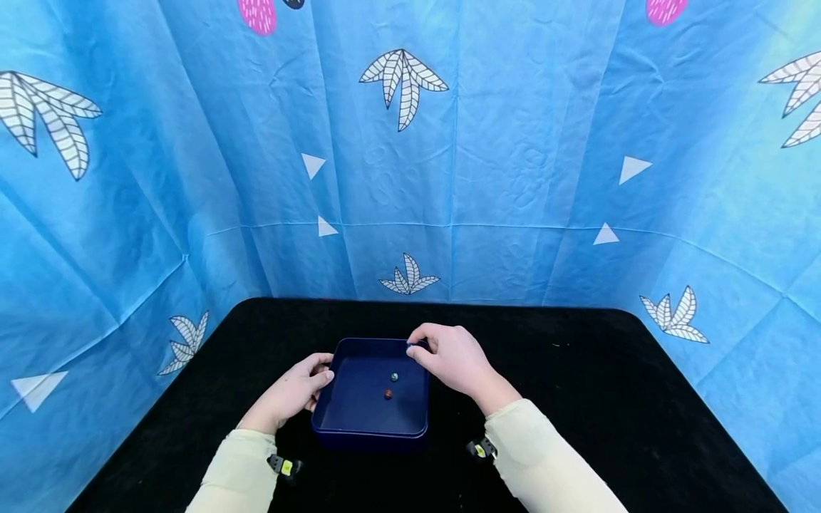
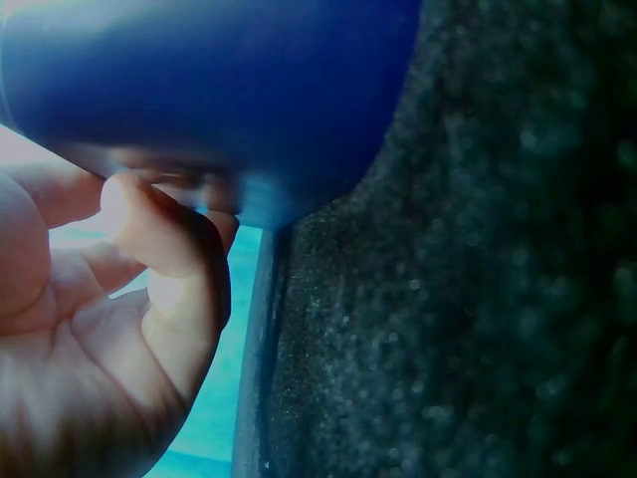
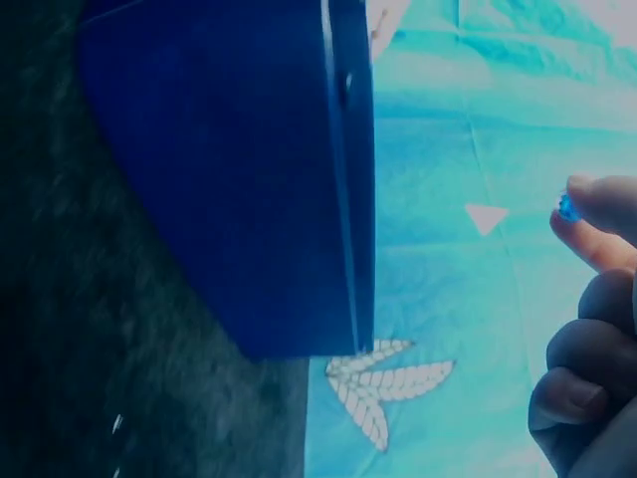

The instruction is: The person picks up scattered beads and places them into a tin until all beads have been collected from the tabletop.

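A dark blue square box [image 1: 370, 433] with an open top stands in front of me. On its floor lie a small greenish bead [image 1: 394, 377] and a reddish-brown bead [image 1: 388, 394], a little apart. My left hand [image 1: 295, 388] grips the box's left side; in the left wrist view its bent fingers [image 2: 164, 234] touch the outer wall [image 2: 199, 80]. Above the box's far right corner, my right hand [image 1: 458, 360] pinches a tiny shiny blue bead [image 3: 567, 206] between thumb and index finger. The other right fingers are curled.
The box rests on a black cloth-covered table [image 1: 577, 399]. Behind and on both sides hangs a blue curtain [image 1: 513, 142] printed with leaves and triangles. Small pale specks [image 1: 560, 345] lie on the cloth to the right.
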`<state>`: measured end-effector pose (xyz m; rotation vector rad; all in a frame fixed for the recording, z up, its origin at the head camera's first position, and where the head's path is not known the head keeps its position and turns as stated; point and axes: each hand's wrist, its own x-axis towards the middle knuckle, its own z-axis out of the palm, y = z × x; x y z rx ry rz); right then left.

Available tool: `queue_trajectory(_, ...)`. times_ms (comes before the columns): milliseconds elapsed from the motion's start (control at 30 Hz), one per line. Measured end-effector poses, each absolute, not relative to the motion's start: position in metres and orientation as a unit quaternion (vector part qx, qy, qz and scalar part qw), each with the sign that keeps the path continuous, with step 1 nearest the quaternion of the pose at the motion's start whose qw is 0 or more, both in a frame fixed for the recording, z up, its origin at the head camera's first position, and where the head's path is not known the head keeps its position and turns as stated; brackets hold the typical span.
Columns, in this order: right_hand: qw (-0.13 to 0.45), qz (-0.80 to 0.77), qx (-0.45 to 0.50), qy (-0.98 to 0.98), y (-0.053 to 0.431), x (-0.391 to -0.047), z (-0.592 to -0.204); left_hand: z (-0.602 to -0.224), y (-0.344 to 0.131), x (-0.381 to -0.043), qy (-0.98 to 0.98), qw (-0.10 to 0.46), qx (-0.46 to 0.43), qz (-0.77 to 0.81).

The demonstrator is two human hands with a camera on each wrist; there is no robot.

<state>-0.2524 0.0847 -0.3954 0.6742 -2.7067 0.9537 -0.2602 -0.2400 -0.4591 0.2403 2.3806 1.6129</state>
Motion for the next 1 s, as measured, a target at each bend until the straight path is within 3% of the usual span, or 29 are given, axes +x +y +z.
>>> queue_trajectory(500, 0.036, 0.339, 0.235, -0.91, 0.059, -0.265, -0.404, -0.461, -0.24, -0.266, 0.816, 0.128, 0.08, 0.558)
queue_trajectory(1000, 0.065, 0.341, 0.201, -0.916, 0.097, -0.26, -0.404, -0.46, -0.24, -0.262, 0.82, 0.125, 0.089, 0.551)
